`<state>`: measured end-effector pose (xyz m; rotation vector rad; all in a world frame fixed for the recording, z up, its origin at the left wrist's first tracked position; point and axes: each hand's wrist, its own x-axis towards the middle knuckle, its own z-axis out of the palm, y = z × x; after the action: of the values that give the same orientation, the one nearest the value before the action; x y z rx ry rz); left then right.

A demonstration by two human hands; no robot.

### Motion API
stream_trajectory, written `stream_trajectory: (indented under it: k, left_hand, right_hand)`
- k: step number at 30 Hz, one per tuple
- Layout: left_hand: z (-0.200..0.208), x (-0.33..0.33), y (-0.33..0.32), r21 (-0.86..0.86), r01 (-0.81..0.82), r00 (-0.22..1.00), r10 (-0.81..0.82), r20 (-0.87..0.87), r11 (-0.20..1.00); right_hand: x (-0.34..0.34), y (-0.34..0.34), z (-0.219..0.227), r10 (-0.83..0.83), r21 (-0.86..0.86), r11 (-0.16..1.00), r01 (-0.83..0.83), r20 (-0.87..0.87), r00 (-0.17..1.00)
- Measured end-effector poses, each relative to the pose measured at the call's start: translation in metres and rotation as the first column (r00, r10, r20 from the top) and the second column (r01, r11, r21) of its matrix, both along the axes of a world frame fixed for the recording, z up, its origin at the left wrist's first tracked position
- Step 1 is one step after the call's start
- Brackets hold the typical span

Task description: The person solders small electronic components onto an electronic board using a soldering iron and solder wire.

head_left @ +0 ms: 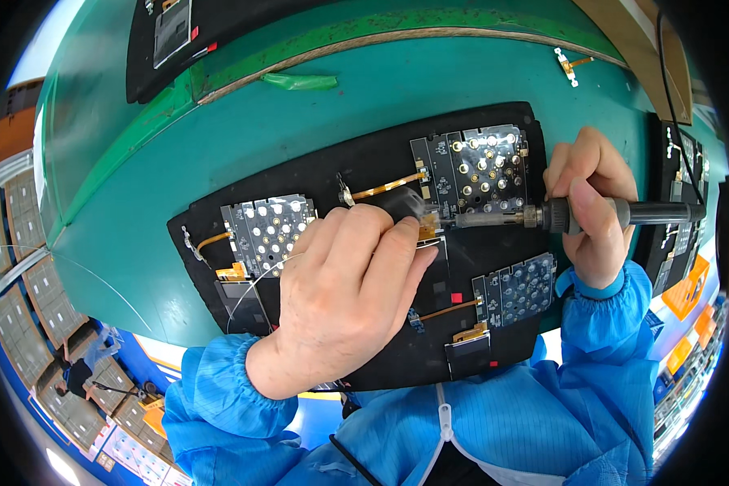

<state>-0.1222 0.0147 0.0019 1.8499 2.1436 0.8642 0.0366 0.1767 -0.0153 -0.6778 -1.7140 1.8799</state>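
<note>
My right hand (593,202) is closed round a soldering iron (660,213) with a black handle. Its tip points left, onto the orange flex cable (429,225) at the lower edge of the upper-right circuit board (486,170). My left hand (344,283) is closed beside that tip, fingers pinched together. A thin silvery solder wire (255,283) runs out from under it. By its fingertips is a dark rounded thing (403,202), blurred and hard to make out. The hand covers part of the display below this board.
Two more boards, one at left (267,231) and one at lower right (517,292), lie on the black foam pad (332,178) with displays attached. A loose flex piece (573,66) sits on the green mat (462,81). Another black pad (664,259) stands at right; a green-edged ledge (381,32) crosses behind.
</note>
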Motion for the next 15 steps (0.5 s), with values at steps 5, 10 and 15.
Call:
stream_trajectory:
  k: [5, 10, 15]
  left_hand:
    - [-0.0015, 0.0004, -0.0005, 0.015, -0.001, 1.000, 0.001, -0.006, 1.000]
    - [-0.0022, 0.0006, -0.0018, 0.022, 0.002, 1.000, -0.002, -0.004, 1.000]
    - [-0.0015, 0.0009, -0.0012, 0.005, 0.005, 1.000, -0.005, 0.008, 1.000]
  right_hand:
    - [-0.0005, -0.0005, 0.0003, -0.021, 0.013, 1.000, 0.021, 0.007, 1.000]
    - [0.0003, -0.0014, 0.0011, -0.007, 0.013, 1.000, 0.007, 0.003, 1.000]
    - [0.0014, -0.0023, 0.0002, -0.001, -0.006, 1.000, 0.001, 0.027, 1.000]
